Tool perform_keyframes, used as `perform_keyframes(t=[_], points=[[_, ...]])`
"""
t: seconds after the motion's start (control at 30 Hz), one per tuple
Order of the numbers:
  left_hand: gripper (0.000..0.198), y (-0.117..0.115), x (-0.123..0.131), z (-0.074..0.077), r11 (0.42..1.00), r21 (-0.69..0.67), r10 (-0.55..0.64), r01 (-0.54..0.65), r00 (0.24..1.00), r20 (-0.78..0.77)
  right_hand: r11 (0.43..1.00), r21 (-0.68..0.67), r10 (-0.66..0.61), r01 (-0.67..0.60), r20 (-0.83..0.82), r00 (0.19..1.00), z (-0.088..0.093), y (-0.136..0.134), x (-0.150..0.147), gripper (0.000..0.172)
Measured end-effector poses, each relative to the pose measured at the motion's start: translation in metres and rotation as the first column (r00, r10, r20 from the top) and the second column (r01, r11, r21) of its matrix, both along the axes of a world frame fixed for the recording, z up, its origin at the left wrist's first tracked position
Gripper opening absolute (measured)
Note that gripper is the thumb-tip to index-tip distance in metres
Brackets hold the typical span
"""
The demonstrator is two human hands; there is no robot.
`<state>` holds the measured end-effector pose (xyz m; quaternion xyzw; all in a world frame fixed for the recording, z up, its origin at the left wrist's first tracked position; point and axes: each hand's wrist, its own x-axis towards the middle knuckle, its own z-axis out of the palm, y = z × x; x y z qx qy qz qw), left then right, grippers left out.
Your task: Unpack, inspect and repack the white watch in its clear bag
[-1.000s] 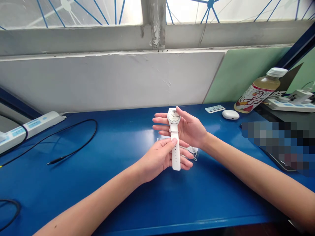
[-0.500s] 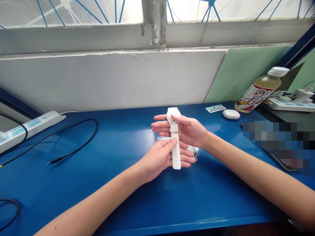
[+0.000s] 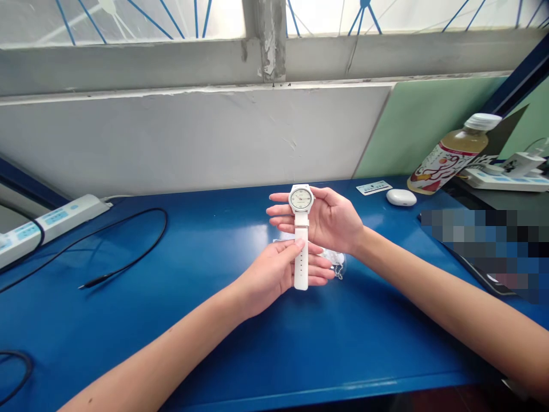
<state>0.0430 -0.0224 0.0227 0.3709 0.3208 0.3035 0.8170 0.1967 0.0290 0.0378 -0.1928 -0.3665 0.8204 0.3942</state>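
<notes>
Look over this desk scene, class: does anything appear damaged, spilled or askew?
The window post looks damaged: its paint is patchy and flaking. The white wall panel below bears scuffs. No spill shows on the blue desk.

Right thumb now off watch dial

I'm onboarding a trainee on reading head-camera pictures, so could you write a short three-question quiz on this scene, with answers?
1. True or false: the left hand holds the watch by its strap.
2. Which lies nearest the bottle? A, black cable; B, white case; C, watch.
3. Fill in: the watch's dial faces ____ the camera (toward or away from).

Key: 1, true; 2, B; 3, toward.
</notes>
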Motion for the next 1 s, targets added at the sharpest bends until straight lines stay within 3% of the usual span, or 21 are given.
perform_keyframes(t=[0.13,0.23,0.33,0.4,0.53,0.63,0.77,0.87,0.93,1.0], points=[[0.026,0.001,-0.002,-0.004,0.998,0.045,0.039,-0.04,0.999,0.024,0.998,-0.006,-0.068,0.068,0.063,0.996,0.0,0.003,0.001,0.042],[0.027,-0.001,-0.002,-0.006,0.993,0.105,0.061,-0.061,0.998,0.004,0.984,0.058,-0.173,0.169,0.077,0.982,-0.004,0.005,0.001,0.027],[0.032,-0.003,-0.001,-0.004,0.996,0.083,0.024,-0.025,1.0,0.017,0.967,0.116,-0.234,0.225,0.073,0.969,-0.008,0.005,0.002,0.019],[0.032,-0.004,-0.002,-0.002,0.998,0.054,-0.023,0.02,0.998,0.055,0.977,0.136,-0.173,0.164,0.059,0.983,-0.009,0.004,0.002,0.018],[0.033,-0.004,-0.005,-0.003,0.991,0.085,-0.108,0.103,0.992,0.06,0.983,0.16,0.084,-0.091,0.05,0.995,-0.008,-0.002,0.002,0.023],[0.037,-0.002,-0.006,-0.004,0.989,0.085,-0.122,0.117,0.991,0.056,0.982,0.146,0.12,-0.122,0.022,0.993,-0.005,-0.004,0.001,0.025],[0.048,-0.001,-0.004,-0.003,0.993,0.033,-0.116,0.113,0.986,0.123,0.987,0.112,-0.118,0.118,-0.002,0.993,0.001,0.004,0.005,0.026],[0.065,-0.003,-0.003,-0.002,0.988,0.014,-0.152,0.152,0.975,0.159,0.94,0.057,-0.339,0.337,0.026,0.94,0.006,0.013,0.011,0.022],[0.071,-0.004,-0.003,-0.002,0.988,0.019,-0.152,0.15,0.976,0.156,0.907,0.005,-0.421,0.421,0.024,0.907,0.008,0.017,0.013,0.036],[0.074,-0.005,-0.004,-0.002,0.991,0.042,-0.135,0.13,0.98,0.143,0.893,-0.048,-0.448,0.447,0.007,0.894,0.009,0.017,0.013,0.039]])
